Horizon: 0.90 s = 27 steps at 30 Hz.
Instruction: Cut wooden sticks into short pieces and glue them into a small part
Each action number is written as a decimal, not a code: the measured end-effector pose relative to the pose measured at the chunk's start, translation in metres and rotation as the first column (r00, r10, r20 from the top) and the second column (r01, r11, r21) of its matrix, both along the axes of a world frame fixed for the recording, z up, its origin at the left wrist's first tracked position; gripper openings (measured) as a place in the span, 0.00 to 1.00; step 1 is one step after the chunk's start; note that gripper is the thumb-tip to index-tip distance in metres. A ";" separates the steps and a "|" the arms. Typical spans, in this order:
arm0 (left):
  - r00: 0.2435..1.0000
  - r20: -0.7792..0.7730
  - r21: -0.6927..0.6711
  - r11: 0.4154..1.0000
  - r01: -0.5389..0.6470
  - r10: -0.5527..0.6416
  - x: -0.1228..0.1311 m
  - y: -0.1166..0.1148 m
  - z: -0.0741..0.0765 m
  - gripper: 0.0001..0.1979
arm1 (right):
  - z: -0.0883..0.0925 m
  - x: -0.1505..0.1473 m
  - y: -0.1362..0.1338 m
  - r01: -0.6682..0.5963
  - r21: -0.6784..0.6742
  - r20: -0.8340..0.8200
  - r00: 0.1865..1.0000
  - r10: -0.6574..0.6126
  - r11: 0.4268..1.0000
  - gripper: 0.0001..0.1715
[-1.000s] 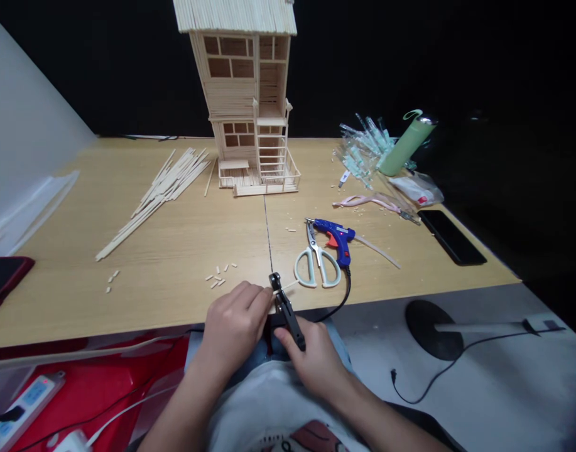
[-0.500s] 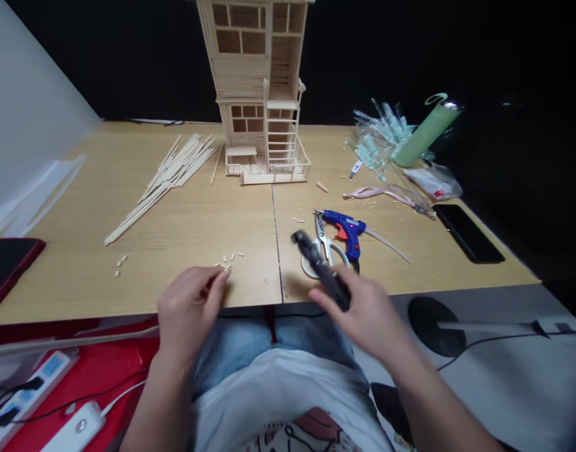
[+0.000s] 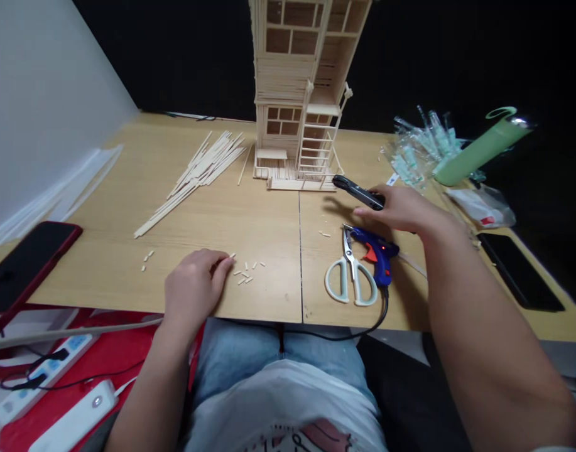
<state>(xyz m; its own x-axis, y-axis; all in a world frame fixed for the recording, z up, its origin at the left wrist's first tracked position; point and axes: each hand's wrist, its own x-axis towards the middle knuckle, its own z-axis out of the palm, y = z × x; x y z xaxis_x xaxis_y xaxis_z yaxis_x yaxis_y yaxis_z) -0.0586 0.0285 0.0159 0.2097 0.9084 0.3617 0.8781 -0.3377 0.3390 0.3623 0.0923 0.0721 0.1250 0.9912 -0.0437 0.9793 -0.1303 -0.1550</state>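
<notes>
At the near edge of the table, my left hand (image 3: 193, 282) is closed, thumb and forefinger pinching a short piece of wooden stick (image 3: 232, 255). Several more cut stick pieces (image 3: 246, 276) lie just right of its fingertips. My right hand (image 3: 403, 207) reaches out over the right side, wrapped round a slim black hand tool (image 3: 358, 191); its exact kind is unclear. The tool's far end points left, in front of the wooden stick house (image 3: 288, 75). Below that hand are white-handled scissors (image 3: 350, 270) and a blue glue gun (image 3: 377, 251), side by side.
Long thin sticks (image 3: 198, 166) lie piled left of the house. A green bottle (image 3: 483, 147), clear plastic wrappers (image 3: 422, 147) and a black phone (image 3: 521, 270) sit at the right. Another phone (image 3: 33, 263) lies at the left. The glue gun's cord hangs over the front edge.
My right hand has carried the black tool forward and right, from above the scissors to beyond the glue gun. My left hand stays by the cut pieces. The view has shifted left.
</notes>
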 end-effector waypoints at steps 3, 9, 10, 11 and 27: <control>0.997 0.057 -0.058 0.997 0.046 -0.043 0.001 0.000 -0.002 0.15 | -0.008 0.017 0.005 0.009 -0.045 -0.020 1.000 -0.010 0.999 0.34; 0.977 0.212 -0.119 0.991 0.059 -0.033 0.001 0.003 -0.002 0.13 | -0.032 0.027 0.000 0.131 -0.001 0.108 0.986 -0.130 0.991 0.48; 0.974 0.224 -0.135 0.989 0.062 -0.031 0.000 0.004 -0.001 0.13 | -0.032 0.025 -0.002 0.150 0.013 0.120 0.981 -0.150 0.989 0.46; 0.971 0.236 -0.151 0.986 0.068 -0.031 -0.001 0.005 -0.001 0.13 | -0.032 0.021 -0.004 0.173 0.042 0.124 0.976 -0.177 0.984 0.44; 0.775 0.623 -0.006 0.992 -0.128 0.104 -0.019 -0.005 0.000 0.02 | -0.058 -0.247 -0.065 -0.611 0.184 -0.319 0.704 0.634 0.770 0.38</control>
<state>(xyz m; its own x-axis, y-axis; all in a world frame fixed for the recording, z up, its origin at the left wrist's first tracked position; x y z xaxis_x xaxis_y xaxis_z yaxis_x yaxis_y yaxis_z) -0.0778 0.0233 0.0156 -0.1779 0.8955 0.4079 0.5139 -0.2689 0.8146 0.1152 0.0276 0.0142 -0.5334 0.8398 0.1013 0.7128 0.5108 -0.4806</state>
